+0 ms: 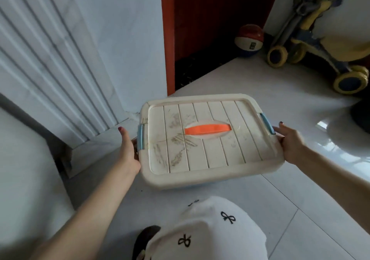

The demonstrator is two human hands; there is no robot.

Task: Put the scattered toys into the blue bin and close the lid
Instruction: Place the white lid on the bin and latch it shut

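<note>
White glossy floor tiles (250,199) stretch under everything I see, with a ribbed white wall panel (50,69) and a red-brown door (210,23) behind. I see the blue bin (192,186) almost wholly hidden beneath its cream lid (204,137), only a thin blue strip showing at the near edge. My left hand (129,151) curls round the bin's left side by the blue latch (140,137); my right hand (291,145) grips the opposite side just below the right latch (267,122). Fingertips on both sit under the rim, so I cannot make them out. Between my hands lies the orange handle (207,130). Beyond my right hand, a ball (249,40) and a yellow ride-on toy (320,45), cut off at the frame edge
</note>
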